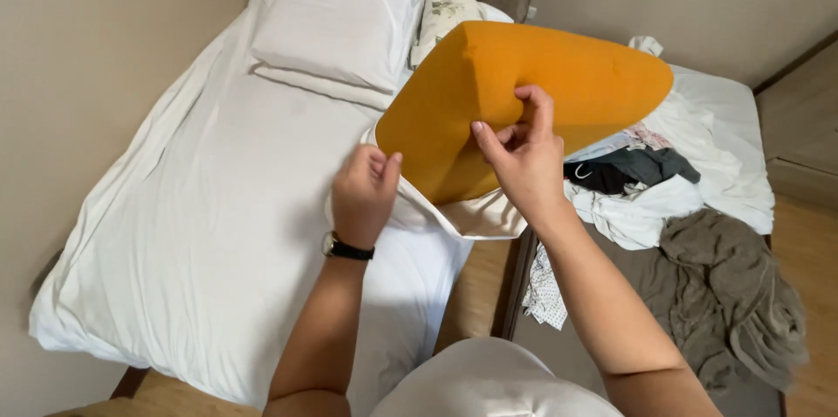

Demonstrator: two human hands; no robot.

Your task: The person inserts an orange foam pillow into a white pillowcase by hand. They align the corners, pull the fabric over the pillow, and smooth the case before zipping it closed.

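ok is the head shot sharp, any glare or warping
Head view: soft, even light and no glare; the orange cushion and both hands, left hand and right hand, look sharp; faint shadow under the arms on the white bed; the wide lens bends the walls.

A single head-worn camera looks steeply down from above the person's chest, close over both forearms. It faces along the white bed (201, 207) toward its pillow end, with a second bed's (724, 103) near corner at right.

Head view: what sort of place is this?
Most likely a bedroom: two beds, one with a white sheet and white pillow, the other piled with clothes.
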